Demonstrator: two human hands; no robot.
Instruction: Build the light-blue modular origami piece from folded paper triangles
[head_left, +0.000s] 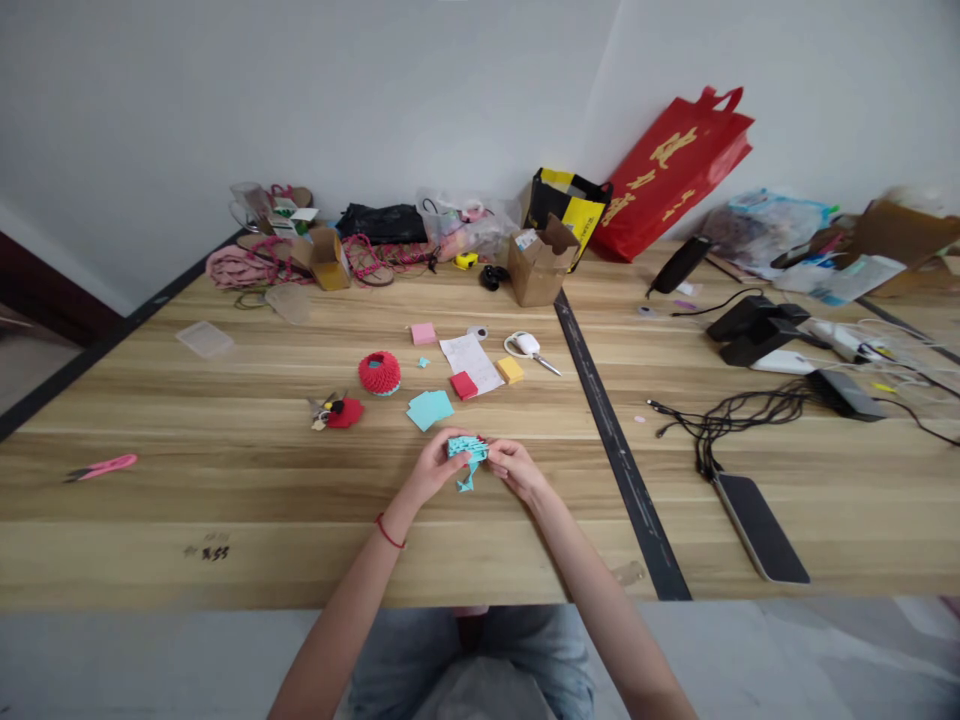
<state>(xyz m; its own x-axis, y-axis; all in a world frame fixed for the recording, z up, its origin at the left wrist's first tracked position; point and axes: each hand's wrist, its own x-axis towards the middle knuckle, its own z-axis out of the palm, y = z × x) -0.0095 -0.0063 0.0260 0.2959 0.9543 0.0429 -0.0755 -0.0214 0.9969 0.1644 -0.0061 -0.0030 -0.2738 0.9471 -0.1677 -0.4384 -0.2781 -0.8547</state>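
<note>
My L hand [433, 468] & R hand [511, 467] both pinch the teal folded-paper piece [467, 452] just above the table [225, 500], near front edge, mid-width; teal paper stack [430, 408] lies just behind.

Your view is bright and evenly lit with soft, diffuse light and only faint shadows under your hands, while the wooden table [225, 500] bows at the edges from wide-angle distortion, the far-right clutter smears into blur, and the phone [761, 527] screen shows mild sheen.
</note>
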